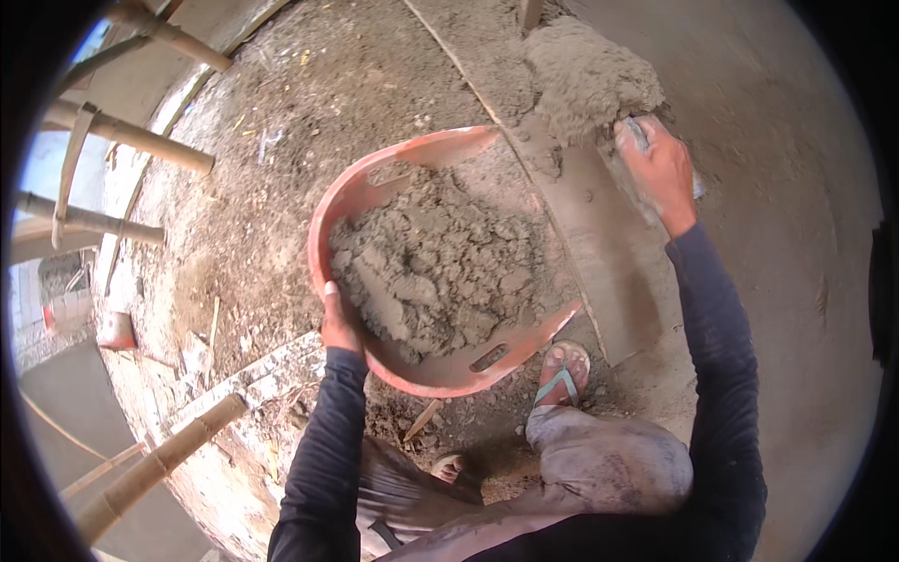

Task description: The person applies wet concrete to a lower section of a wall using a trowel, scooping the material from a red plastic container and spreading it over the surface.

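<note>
A red plastic basin (pixel 440 379) with cut-out handholds holds lumpy grey mortar (pixel 435 262); its side toward the right is low and open. My left hand (pixel 339 318) grips the basin's left rim, thumb uppermost. At the upper right my right hand (pixel 655 164) is closed round a metal trowel (pixel 641 136), mostly hidden under the fingers, against the grey plastered surface just below a mound of wet mortar (pixel 590 75). A smoothed grey strip (pixel 604 262) with a straight edge runs beside the basin's open side.
Bamboo poles (pixel 159 459) stand along the left side, with a small bucket (pixel 117 328) near them. A white-stained plank (pixel 243 379) lies below left of the basin on debris-strewn dirt (pixel 234 215). My sandalled foot (pixel 564 375) is beside the basin's lower right. A plastered surface (pixel 787 234) fills the right.
</note>
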`<action>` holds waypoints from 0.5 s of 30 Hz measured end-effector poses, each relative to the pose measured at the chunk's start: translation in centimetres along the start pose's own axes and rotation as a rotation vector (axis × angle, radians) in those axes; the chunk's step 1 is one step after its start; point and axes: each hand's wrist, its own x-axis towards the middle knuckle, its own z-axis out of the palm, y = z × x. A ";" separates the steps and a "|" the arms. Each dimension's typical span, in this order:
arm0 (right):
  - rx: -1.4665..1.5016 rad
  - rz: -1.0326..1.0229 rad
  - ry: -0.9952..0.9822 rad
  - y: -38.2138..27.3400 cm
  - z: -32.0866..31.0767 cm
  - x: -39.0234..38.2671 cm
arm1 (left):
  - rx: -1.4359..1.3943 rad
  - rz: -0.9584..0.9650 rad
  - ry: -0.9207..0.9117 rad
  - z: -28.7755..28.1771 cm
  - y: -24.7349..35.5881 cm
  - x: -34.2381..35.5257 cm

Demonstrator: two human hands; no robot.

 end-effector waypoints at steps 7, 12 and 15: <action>-0.374 -0.756 -0.088 -8.8 5.7 -10.5 | -0.035 0.016 0.072 1.1 0.3 -1.1; -0.275 -0.470 -0.340 -10.4 3.6 -12.7 | 0.059 0.010 0.104 -0.8 -0.3 -1.1; 0.161 -0.073 -0.379 -4.3 3.2 -12.5 | 0.175 0.014 0.087 -0.6 0.8 -1.3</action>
